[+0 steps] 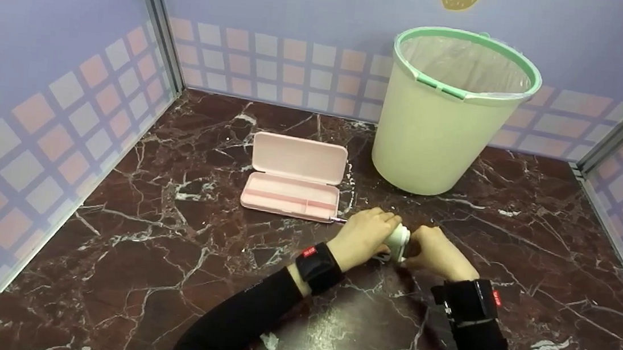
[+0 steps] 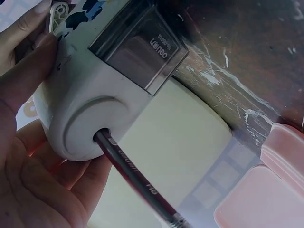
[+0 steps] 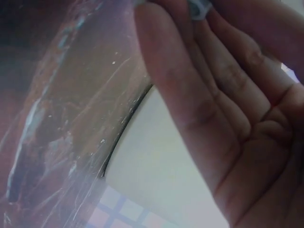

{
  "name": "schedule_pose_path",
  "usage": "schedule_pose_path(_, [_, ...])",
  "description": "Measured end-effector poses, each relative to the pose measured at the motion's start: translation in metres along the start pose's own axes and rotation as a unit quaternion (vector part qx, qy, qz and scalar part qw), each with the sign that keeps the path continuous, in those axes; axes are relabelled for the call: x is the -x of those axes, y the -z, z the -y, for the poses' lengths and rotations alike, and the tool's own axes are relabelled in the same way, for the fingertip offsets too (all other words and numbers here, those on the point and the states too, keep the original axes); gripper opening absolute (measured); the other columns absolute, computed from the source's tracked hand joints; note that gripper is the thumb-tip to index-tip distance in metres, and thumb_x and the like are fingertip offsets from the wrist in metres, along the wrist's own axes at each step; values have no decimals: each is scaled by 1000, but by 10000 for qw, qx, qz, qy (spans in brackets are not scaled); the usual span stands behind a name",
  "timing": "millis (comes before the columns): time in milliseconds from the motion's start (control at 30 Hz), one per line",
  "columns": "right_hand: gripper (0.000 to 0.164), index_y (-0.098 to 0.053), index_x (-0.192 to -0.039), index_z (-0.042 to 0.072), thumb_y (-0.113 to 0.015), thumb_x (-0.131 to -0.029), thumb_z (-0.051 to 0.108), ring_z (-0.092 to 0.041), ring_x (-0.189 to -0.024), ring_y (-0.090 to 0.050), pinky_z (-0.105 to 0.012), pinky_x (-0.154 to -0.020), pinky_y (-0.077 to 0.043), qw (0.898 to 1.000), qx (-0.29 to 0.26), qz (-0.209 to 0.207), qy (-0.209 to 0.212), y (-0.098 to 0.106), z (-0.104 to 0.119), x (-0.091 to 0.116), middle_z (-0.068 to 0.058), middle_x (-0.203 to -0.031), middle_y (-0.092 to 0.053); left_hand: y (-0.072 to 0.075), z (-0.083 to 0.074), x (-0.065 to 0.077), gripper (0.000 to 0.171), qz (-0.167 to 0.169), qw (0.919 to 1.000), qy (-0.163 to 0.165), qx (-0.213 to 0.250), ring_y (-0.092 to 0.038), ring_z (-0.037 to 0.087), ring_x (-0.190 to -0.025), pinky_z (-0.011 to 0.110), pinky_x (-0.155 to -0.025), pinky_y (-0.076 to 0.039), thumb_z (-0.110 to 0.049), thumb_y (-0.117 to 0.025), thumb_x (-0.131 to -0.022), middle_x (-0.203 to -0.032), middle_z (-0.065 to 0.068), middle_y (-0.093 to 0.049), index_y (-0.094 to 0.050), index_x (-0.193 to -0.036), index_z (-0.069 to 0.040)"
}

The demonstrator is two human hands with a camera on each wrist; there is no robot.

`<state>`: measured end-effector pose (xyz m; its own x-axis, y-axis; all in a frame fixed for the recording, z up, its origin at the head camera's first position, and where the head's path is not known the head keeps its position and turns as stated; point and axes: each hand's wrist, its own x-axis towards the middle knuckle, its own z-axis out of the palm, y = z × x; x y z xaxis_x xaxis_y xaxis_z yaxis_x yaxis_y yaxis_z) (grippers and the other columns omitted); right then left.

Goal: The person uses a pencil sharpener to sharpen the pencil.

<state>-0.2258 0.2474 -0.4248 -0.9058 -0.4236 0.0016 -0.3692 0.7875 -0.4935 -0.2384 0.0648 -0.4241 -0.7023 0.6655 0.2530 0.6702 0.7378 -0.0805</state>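
My left hand (image 1: 365,237) grips a pale pencil sharpener (image 1: 398,243) close over the dark marble tabletop. In the left wrist view, a dark red HB pencil (image 2: 133,175) sticks out of the sharpener's round front hole, its tip hidden inside. The clear dark shavings drawer (image 2: 147,52) shows on the sharpener's side. My right hand (image 1: 438,253) is at the opposite end, its fingers curled round the knob of the crank handle (image 2: 58,16). In the right wrist view, only a bit of the knob (image 3: 199,8) shows between the fingers.
A pink pencil case (image 1: 298,159) lies with its lid raised, just left of my left hand. Behind the hands stands a tall pale bin (image 1: 429,135) with a green rim and a plastic liner. Patterned walls (image 1: 282,1) enclose the table at the back and sides.
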Motion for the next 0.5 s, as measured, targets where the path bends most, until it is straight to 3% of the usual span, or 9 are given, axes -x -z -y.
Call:
schedule_pose_path(200, [14,-69,-65,8,-77,-61,-2,-8,-54,-53,-26,-54,-48,9998,-5,167,-104,5,6,3,1,-62,-67,0,-1,2,56,-151,9999,26,81,-64,13,-105,24,-93,-52,-36,-80,-78,-122,-4,-69,-63,-127,-15])
schedule_pose_path(500, [12,-70,-64,11,-77,-61,1,-6,-50,-52,-25,-50,-47,9994,156,287,-68,8,11,5,4,-60,-66,2,-3,-1,55,-104,9997,89,202,-64,15,-101,26,-91,-52,-32,-83,-75,-120,-5,-71,-65,-124,-15])
